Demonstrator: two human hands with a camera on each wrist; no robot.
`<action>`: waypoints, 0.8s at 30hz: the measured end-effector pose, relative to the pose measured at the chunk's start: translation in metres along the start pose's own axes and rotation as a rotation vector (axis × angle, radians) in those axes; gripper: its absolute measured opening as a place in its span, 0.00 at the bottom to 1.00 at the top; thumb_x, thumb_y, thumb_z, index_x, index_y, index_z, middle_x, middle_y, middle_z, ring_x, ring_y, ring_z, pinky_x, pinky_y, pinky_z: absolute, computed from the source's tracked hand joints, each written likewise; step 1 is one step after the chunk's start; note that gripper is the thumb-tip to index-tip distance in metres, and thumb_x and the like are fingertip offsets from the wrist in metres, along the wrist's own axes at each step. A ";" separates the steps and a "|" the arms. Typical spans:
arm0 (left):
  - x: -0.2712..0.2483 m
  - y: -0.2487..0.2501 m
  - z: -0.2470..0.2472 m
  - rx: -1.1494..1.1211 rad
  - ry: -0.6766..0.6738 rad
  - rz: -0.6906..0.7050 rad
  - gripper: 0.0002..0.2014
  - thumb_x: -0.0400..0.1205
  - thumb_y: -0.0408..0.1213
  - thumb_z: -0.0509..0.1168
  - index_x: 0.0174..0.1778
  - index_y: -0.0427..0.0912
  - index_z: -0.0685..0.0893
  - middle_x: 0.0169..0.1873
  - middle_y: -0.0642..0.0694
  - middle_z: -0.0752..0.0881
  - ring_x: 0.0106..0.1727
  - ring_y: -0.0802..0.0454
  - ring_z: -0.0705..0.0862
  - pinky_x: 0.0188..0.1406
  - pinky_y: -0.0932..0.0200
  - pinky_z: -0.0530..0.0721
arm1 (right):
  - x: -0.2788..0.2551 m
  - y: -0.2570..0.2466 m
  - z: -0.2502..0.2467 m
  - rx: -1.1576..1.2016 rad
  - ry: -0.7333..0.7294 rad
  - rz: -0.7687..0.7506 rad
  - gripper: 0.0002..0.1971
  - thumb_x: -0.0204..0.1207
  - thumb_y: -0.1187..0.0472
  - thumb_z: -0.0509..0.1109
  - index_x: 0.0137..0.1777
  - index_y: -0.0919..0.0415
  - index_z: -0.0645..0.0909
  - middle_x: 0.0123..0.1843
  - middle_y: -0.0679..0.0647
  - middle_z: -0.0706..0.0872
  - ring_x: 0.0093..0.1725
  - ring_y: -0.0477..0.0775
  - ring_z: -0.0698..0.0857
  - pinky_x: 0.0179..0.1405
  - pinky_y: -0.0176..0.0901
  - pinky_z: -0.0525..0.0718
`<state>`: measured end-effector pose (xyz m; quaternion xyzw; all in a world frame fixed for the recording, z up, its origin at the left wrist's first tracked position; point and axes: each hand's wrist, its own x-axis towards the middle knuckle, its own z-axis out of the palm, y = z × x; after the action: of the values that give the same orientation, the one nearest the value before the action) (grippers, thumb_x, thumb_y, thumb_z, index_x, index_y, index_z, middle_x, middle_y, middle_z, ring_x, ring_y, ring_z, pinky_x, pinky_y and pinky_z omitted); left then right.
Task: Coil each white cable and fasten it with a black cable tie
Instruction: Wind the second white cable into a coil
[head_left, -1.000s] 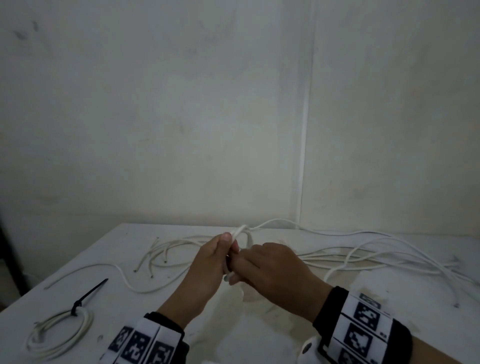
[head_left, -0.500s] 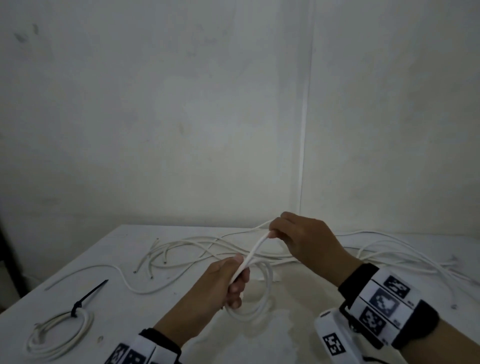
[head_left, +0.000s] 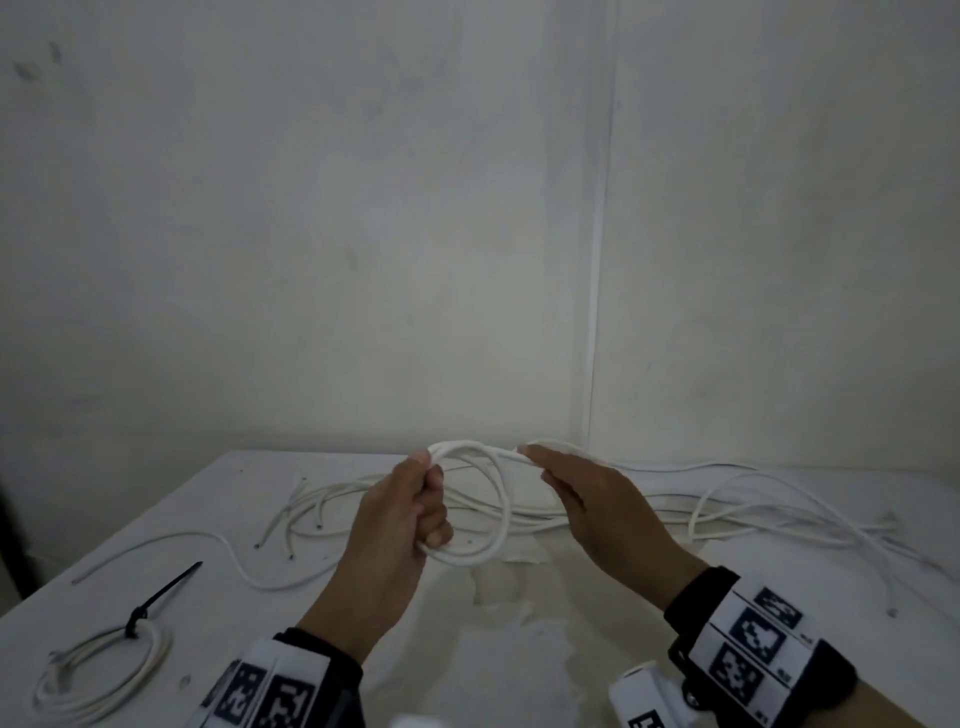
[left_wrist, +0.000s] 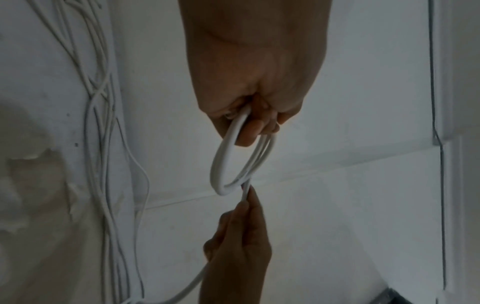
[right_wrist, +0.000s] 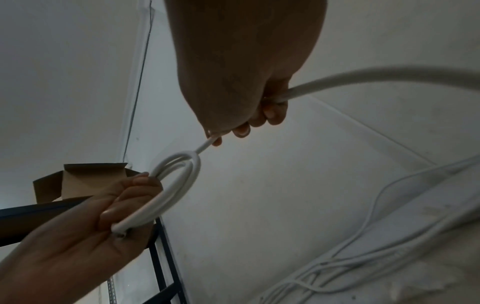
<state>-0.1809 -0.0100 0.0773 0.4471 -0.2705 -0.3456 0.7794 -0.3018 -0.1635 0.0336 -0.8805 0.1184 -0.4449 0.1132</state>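
My left hand (head_left: 423, 499) grips a small coil of white cable (head_left: 488, 519) above the table, with several loops hanging from its curled fingers (left_wrist: 249, 131). My right hand (head_left: 540, 465) pinches the free run of the same cable (right_wrist: 363, 80) just right of the coil, thumb and fingers closed on it. The coil (right_wrist: 179, 183) and the left hand (right_wrist: 124, 201) also show in the right wrist view. A finished white coil (head_left: 98, 675) with a black cable tie (head_left: 156, 603) lies at the table's front left.
Several loose white cables (head_left: 753, 509) sprawl across the back and right of the white table (head_left: 545, 649). Cut cable ends (head_left: 291, 530) lie left of my hands. Walls meet in a corner behind. A cardboard box (right_wrist: 85, 179) and dark shelf frame stand off to the left.
My right hand swung out to the back right drawing cable, then came back toward the left hand, laying another loop on the coil. The left hand rose slightly with the coil.
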 end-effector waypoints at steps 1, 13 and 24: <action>0.003 0.002 -0.002 -0.046 0.020 0.013 0.17 0.85 0.39 0.54 0.29 0.39 0.72 0.14 0.54 0.63 0.13 0.62 0.60 0.11 0.70 0.65 | -0.004 0.002 0.002 0.012 0.007 -0.012 0.19 0.79 0.60 0.59 0.69 0.57 0.78 0.52 0.58 0.89 0.50 0.55 0.87 0.47 0.48 0.84; 0.028 0.023 -0.026 -0.162 0.277 0.212 0.16 0.85 0.38 0.55 0.31 0.43 0.71 0.14 0.56 0.68 0.13 0.61 0.62 0.13 0.71 0.64 | -0.034 0.004 0.022 -0.365 0.002 -0.347 0.17 0.86 0.53 0.44 0.64 0.55 0.72 0.38 0.50 0.85 0.31 0.48 0.84 0.23 0.35 0.78; 0.032 0.021 -0.017 -0.120 0.366 0.308 0.16 0.85 0.39 0.56 0.29 0.44 0.72 0.16 0.56 0.67 0.16 0.61 0.62 0.16 0.69 0.66 | -0.016 -0.023 0.037 -0.486 -0.037 -0.433 0.14 0.71 0.55 0.58 0.56 0.56 0.74 0.38 0.47 0.83 0.28 0.44 0.82 0.18 0.33 0.73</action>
<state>-0.1425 -0.0193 0.0916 0.4086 -0.1688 -0.1514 0.8841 -0.2790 -0.1336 0.0072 -0.8945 0.0292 -0.4012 -0.1951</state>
